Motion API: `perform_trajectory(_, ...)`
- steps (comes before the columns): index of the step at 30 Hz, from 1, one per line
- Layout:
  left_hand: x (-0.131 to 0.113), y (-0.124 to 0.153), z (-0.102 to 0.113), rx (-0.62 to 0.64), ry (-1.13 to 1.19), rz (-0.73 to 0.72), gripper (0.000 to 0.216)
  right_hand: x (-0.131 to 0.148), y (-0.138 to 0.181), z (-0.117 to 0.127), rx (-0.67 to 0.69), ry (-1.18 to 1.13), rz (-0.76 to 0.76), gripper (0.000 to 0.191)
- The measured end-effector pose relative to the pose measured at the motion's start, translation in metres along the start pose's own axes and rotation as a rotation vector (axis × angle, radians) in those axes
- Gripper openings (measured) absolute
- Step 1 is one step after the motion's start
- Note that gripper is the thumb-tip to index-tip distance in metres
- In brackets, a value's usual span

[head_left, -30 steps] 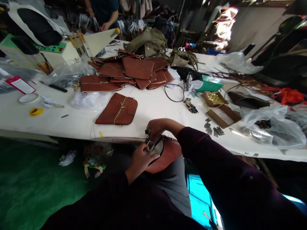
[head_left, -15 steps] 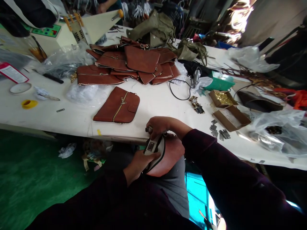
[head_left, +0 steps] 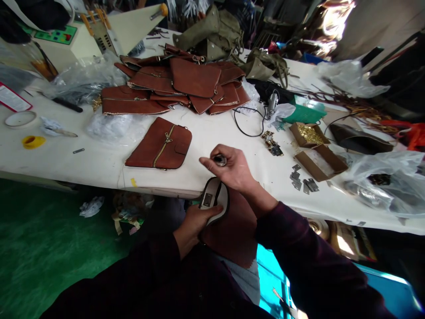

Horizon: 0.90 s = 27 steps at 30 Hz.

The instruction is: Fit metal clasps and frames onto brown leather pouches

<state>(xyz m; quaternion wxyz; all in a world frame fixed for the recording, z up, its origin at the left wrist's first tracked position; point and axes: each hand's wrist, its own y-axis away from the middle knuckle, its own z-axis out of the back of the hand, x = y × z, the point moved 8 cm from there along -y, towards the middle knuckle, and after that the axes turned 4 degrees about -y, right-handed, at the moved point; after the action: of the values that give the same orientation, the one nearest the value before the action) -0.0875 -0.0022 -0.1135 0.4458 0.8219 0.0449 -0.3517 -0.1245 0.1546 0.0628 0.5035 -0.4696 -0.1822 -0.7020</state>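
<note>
My left hand [head_left: 195,221] grips the flap of a brown leather bag piece [head_left: 234,226] on my lap, thumb beside a metal plate [head_left: 207,200] set in the pale lining. My right hand [head_left: 229,168] is raised over the table edge, fingers curled round a small dark metal tool [head_left: 219,159]. A finished brown bag [head_left: 159,145] with a diagonal zip lies flat on the white table [head_left: 99,164] just left of my hands. Further back sits a pile of brown bags [head_left: 179,86].
Two cardboard boxes [head_left: 312,148], one with gold fittings, and loose metal plates [head_left: 302,179] lie to the right. Clear plastic bags [head_left: 385,177] lie far right. A cream machine [head_left: 109,33] and olive canvas bags [head_left: 212,35] stand at the back. Green floor [head_left: 43,248] lies left.
My right hand has lifted off the flap and risen over the table edge with the small tool. The leather piece has unfolded down my lap. My left hand keeps its grip.
</note>
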Motion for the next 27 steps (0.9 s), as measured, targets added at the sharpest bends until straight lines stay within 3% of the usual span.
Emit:
perform_trajectory(2, 0.0, 0.0, -0.002, 0.0, 0.023, -0.008, 0.067, 0.007, 0.023, 0.016, -0.273, -0.289, -0.024, 0.047)
perform_trajectory(5, -0.002, 0.0, -0.004, -0.004, 0.046, -0.031, 0.064, 0.0, 0.046, 0.009, -0.394, -0.511, -0.109, 0.051)
perform_trajectory(9, -0.006, 0.001, -0.005, -0.024, 0.066, -0.064, 0.061, -0.027, 0.052, -0.014, -0.337, -0.446, -0.272, 0.053)
perform_trajectory(20, -0.004, -0.003, -0.002, -0.076, 0.002, -0.089, 0.04, -0.045, 0.059, -0.039, -0.226, -0.347, -0.365, 0.057)
perform_trajectory(24, -0.007, -0.003, 0.0, -0.096, -0.045, -0.11, 0.037, -0.041, 0.066, -0.045, -0.211, -0.359, -0.344, 0.058)
perform_trajectory(27, -0.008, 0.0, -0.001, -0.082, -0.04, -0.117, 0.041, -0.023, 0.065, -0.035, -0.278, -0.537, -0.235, 0.052)
